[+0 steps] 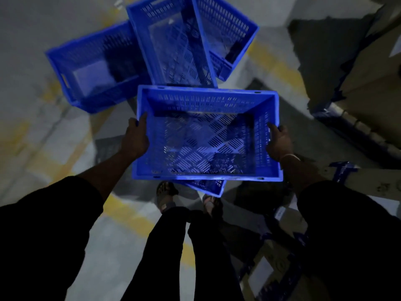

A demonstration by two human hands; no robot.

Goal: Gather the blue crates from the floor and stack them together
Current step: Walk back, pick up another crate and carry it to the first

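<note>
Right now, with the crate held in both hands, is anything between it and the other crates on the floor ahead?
Nothing visible. The held crate, left hand and right hand on its sides, hangs just short of the middle crate. Only open air lies between. Another crate's corner shows beneath it.

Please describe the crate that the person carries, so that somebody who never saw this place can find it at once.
Start at the person's two forearms low in the picture. Between the left hand and the right hand sits the held blue crate, gripped by its short sides. Unlike the other blue crates beyond it, it lies square to the viewer.
</note>
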